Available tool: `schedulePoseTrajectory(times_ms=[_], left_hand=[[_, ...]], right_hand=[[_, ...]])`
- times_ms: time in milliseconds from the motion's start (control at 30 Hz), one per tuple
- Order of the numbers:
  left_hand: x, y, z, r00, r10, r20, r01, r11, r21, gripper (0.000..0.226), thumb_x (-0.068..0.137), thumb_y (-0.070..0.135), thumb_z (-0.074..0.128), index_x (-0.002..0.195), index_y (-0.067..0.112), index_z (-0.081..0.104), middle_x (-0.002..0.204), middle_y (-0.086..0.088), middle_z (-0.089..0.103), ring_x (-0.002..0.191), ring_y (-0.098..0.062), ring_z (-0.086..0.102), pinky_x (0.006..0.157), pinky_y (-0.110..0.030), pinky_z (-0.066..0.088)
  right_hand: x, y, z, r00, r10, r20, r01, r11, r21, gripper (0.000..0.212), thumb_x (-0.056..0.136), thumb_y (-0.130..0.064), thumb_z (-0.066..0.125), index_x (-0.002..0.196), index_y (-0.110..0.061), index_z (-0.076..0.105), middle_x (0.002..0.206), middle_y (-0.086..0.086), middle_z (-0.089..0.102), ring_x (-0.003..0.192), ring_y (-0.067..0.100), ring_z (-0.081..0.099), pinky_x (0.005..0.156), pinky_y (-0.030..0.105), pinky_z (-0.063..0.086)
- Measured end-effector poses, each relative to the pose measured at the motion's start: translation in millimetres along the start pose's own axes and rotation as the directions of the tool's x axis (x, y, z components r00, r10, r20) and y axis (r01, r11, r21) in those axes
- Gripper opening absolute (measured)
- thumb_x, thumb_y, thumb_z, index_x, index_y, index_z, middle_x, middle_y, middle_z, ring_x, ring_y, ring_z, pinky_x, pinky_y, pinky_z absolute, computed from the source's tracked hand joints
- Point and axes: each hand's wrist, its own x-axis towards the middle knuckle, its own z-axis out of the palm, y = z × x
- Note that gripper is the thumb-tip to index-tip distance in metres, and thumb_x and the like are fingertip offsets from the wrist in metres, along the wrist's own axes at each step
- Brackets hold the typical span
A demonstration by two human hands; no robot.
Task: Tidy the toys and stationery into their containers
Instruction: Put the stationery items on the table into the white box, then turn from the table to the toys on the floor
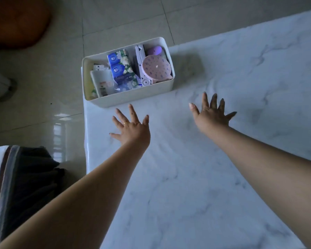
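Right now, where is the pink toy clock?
In the head view, the pink toy clock lies inside the white box, at its right end, beside the blue tissue packs.

Both hands — left hand, right hand — spread near the white bin.

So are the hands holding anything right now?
Nothing. The left hand and right hand are spread open over the table, short of the box.
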Motion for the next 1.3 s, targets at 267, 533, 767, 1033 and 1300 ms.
schedulePoseTrajectory(times_ms=[267, 533, 767, 1033, 1300], left_hand=[[-124, 128, 73, 0.963, 0.256, 0.083, -0.267, 0.948, 0.171, 0.072, 0.091, 0.070, 0.017, 0.148, 0.041, -0.016, 0.156, -0.001, -0.029, 0.146, -0.026, -0.020, 0.110, -0.068, 0.007], [-294, 339, 151, 0.855, 0.495, 0.156, -0.519, 0.819, 0.244, 0.074, 0.089, 0.071, 0.014, 0.147, 0.040, -0.019, 0.155, -0.003, -0.032, 0.146, -0.027, -0.022, 0.109, -0.069, 0.008], [-439, 505, 194, 0.739, 0.644, 0.198, -0.674, 0.697, 0.246, 0.074, 0.088, 0.071, 0.013, 0.147, 0.040, -0.020, 0.154, -0.003, -0.034, 0.145, -0.029, -0.025, 0.109, -0.069, 0.009], [-513, 640, 234, 0.688, 0.691, 0.220, -0.724, 0.632, 0.278, 0.076, 0.088, 0.072, 0.012, 0.148, 0.039, -0.020, 0.154, -0.003, -0.035, 0.144, -0.029, -0.026, 0.109, -0.071, 0.009], [-544, 766, 313, 0.627, 0.742, 0.237, -0.776, 0.573, 0.263, 0.076, 0.087, 0.074, 0.011, 0.148, 0.040, -0.020, 0.154, -0.003, -0.035, 0.144, -0.030, -0.026, 0.109, -0.071, 0.010]], right_hand=[[-11, 191, -25, 0.996, 0.078, -0.032, -0.078, 0.997, 0.019, 0.075, 0.089, -0.071, 0.003, 0.152, -0.032, -0.010, 0.162, 0.004, -0.013, 0.149, 0.031, -0.011, 0.109, 0.072, -0.002], [-37, 458, -92, 0.978, 0.154, -0.140, -0.149, 0.988, 0.043, 0.074, 0.090, -0.069, 0.003, 0.152, -0.031, -0.010, 0.162, 0.005, -0.010, 0.149, 0.032, -0.009, 0.110, 0.070, -0.002], [-61, 650, -147, 0.965, 0.155, -0.212, -0.146, 0.988, 0.059, 0.068, 0.091, -0.068, 0.003, 0.151, -0.038, -0.008, 0.162, 0.004, -0.011, 0.149, 0.033, -0.008, 0.111, 0.070, 0.000], [-45, 781, -185, 0.948, 0.239, -0.212, -0.208, 0.965, 0.157, 0.070, 0.089, -0.071, 0.002, 0.151, -0.039, -0.007, 0.162, 0.003, -0.012, 0.149, 0.031, -0.011, 0.112, 0.067, -0.005], [30, 905, -219, 0.942, 0.235, -0.238, -0.193, 0.963, 0.188, 0.070, 0.090, -0.071, 0.008, 0.151, -0.040, -0.005, 0.162, 0.010, -0.004, 0.148, 0.036, -0.002, 0.115, 0.061, 0.001]])
